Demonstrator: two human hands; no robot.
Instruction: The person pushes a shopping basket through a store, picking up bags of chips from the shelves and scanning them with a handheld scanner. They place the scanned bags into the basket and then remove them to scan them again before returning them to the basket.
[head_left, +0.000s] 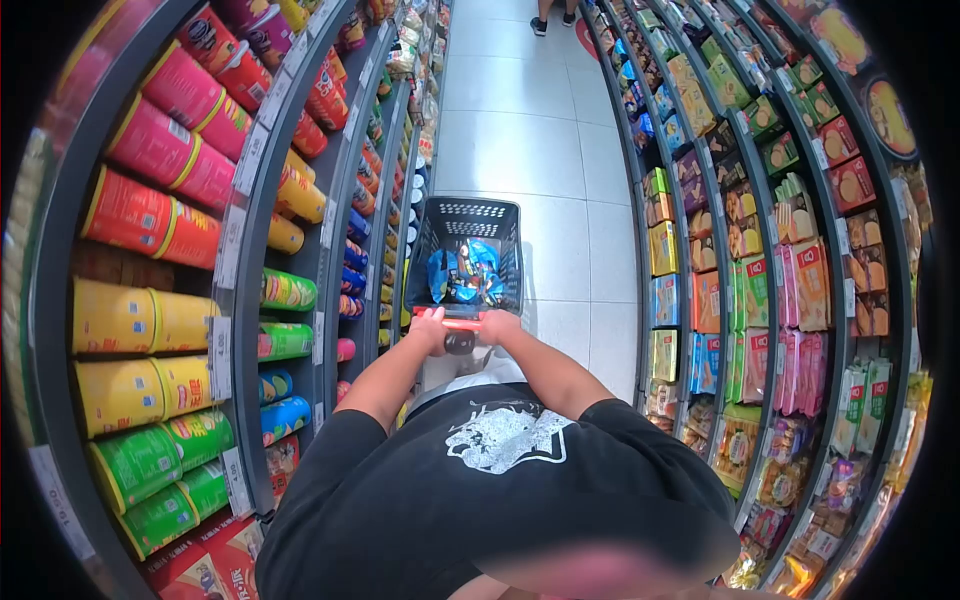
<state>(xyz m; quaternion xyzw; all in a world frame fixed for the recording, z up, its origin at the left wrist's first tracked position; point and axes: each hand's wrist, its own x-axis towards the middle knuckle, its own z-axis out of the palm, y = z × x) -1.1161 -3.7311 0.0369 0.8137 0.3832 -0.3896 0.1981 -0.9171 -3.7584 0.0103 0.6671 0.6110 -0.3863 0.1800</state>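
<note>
On the left, tall grey shelves are stacked with cylindrical cardboard snack cans, laid on their sides in pink, red, yellow and green rows. In the middle of the aisle, a dark plastic shopping cart is seen on the white tiled floor, just ahead of the person's black T-shirt. Shiny blue snack bags are piled inside its basket. The cart's red handle bar is gripped at both ends. The left hand is wrapped round the left end with its fingers curled tight on the bar, and the right hand is clamped on the right end likewise. A dark round object just below the bar, between the 2 hands, cannot be identified. Far up the aisle, the shoes of another person are seen. On the right, further shelves are filled with coloured boxes and packets.
</note>
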